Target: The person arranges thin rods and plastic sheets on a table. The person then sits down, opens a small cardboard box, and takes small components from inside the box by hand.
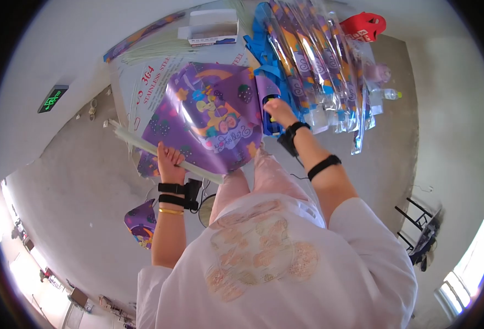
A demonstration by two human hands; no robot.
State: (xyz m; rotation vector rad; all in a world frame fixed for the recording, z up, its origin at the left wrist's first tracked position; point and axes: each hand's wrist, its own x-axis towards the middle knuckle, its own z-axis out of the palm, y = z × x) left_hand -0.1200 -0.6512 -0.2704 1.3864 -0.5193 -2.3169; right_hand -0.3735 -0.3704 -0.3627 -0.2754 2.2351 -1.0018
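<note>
Both hands are working at the sheet's edges. The left hand (170,158) is gripping a bundle of pale strips (139,141), probably keeping them together; they're running from ten to four o'clock. The right hand (279,111) is curling by a dark blue object (272,127); I can't tell whether it's grasping. One large printed sheet (198,115) is lying between them, likely placed for easy reach.

From its centre, more strips are spreading at eleven, too many to count; one white box (213,39) is sitting open at twelve. At least four wrapped rolls (316,66) are lying at two, seemingly bundled lengthwise to save space, with one red bag (363,26) beyond. One bottle (391,94) is resting at three.
</note>
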